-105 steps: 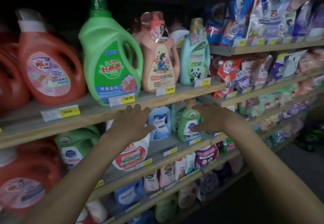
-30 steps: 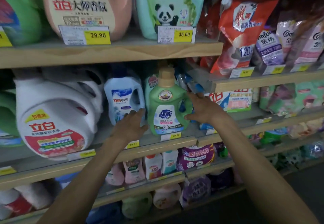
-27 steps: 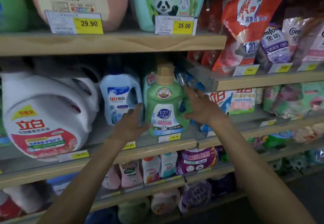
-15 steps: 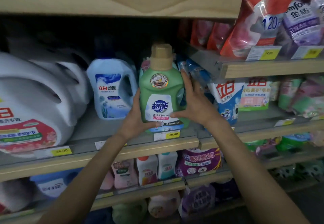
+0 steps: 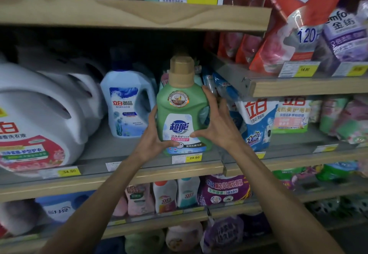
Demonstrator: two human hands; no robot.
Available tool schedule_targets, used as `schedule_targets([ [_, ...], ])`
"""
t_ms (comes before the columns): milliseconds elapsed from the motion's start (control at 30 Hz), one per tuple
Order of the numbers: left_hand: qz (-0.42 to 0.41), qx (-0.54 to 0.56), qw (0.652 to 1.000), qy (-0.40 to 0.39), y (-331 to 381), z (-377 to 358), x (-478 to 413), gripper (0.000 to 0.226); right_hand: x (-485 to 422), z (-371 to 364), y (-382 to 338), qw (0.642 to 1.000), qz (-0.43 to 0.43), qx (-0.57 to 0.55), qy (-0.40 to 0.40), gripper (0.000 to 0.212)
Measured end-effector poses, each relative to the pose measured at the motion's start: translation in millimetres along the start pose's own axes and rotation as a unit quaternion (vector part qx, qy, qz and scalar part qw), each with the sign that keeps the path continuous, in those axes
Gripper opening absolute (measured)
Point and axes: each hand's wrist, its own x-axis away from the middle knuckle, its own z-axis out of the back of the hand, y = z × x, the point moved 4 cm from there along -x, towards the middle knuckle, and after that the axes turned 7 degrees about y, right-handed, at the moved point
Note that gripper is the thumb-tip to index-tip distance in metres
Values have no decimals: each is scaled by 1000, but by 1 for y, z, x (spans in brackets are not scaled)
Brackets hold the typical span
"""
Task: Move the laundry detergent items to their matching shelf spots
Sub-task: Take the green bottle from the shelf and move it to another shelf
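Here we lose much at the edges. The jugs on the top shelf [image 5: 139, 13] are cut off above their price tags, the white jug [image 5: 39, 118] runs off the left side, and the back of the middle bay is too dark for us to read. Behind the green bottle [image 5: 180, 112] a pack is mostly covered, and we cannot tell what it is. The lowest rows are dim and blurred.

We face wood-edged store shelves with grey decks. The green bottle is at the front of the middle shelf [image 5: 95, 150], right above a 29.90 tag [image 5: 187, 157], between a blue bottle [image 5: 127, 110] and a pouch [image 5: 256, 122]. Whether its base touches the deck, we cannot tell.

It stands upright, long axis vertical, cap [image 5: 181, 70] up, label facing us. The left hand [image 5: 153, 137] clasps its lower left side, thumb across the label. The right hand [image 5: 218, 126] clasps the right side, fingers running up the flank and thumb on the label.
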Motion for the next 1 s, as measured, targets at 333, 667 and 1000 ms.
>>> schedule_targets([
  [333,-1,13,998,68,11,31,19,123,6,5,-34,998,52,-6,30,140],
  [667,-12,10,994,108,22,69,51,123,29,10,-79,993,86,-13,77,129],
  [1000,7,-8,997,74,71,143,81,125,37,43,-160,997,57,0,43,131],
])
